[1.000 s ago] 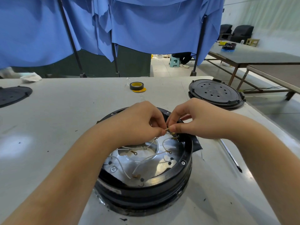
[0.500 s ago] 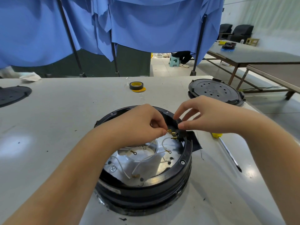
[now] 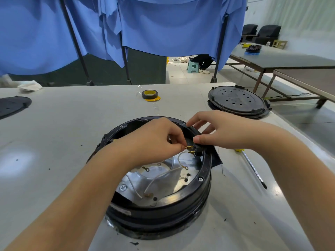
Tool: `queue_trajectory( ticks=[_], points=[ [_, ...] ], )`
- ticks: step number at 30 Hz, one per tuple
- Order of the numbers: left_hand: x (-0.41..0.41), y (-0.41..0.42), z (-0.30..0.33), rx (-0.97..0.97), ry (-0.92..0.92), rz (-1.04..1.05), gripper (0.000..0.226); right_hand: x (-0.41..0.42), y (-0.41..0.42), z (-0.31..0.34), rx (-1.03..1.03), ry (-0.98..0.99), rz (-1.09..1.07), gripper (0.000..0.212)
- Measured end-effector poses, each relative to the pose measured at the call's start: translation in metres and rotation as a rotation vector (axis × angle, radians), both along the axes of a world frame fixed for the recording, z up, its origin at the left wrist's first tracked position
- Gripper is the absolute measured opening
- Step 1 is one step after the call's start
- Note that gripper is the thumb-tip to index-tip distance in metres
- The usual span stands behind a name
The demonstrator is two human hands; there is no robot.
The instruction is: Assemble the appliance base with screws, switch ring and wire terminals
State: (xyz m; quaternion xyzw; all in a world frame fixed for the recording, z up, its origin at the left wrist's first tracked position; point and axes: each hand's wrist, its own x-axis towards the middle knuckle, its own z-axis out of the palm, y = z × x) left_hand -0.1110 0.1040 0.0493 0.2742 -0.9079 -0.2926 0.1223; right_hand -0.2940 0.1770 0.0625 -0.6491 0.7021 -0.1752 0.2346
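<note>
A: Grey table (image 3: 54, 127), base (image 3: 204, 180) sitting centre. Grip?
B: Left hand (image 3: 154, 140) pinching brass terminal (image 3: 189, 147); right hand (image 3: 223, 131) bracing rim, fingers loose. Wire's floppy, terminal's bendy, so holding by the metal.

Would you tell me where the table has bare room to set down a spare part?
Bare table lies left of the appliance base, between it and the tape roll. Right of it is crowded: screwdriver, black cover, table edge.

Screwdriver (image 3: 253, 169) right of base (image 3: 204, 180); tape (image 3: 149, 94) behind.
</note>
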Motion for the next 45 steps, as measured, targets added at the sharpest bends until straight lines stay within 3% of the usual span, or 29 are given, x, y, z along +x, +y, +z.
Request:
queue_trajectory(
  ticks=[13,21,28,35,45],
  points=[
    [-0.005,0.002,-0.003,-0.034,0.015,-0.022,0.013,0.0,-0.001,-0.001,0.0,-0.009,-0.006,0.03],
    [-0.007,0.008,-0.006,-0.219,0.02,-0.021,0.011,0.0,-0.001,0.0,0.001,-0.03,-0.018,0.036],
    [-0.008,0.008,-0.006,-0.202,-0.01,-0.025,0.009,0.0,-0.003,0.0,0.012,-0.058,-0.026,0.035],
    [-0.01,0.013,-0.008,-0.306,0.0,-0.017,0.009,0.0,-0.003,-0.001,0.015,-0.047,-0.026,0.036],
    [-0.006,0.009,-0.003,-0.145,0.034,0.005,0.009,-0.003,-0.004,-0.001,0.027,-0.153,-0.037,0.036]
  ],
)
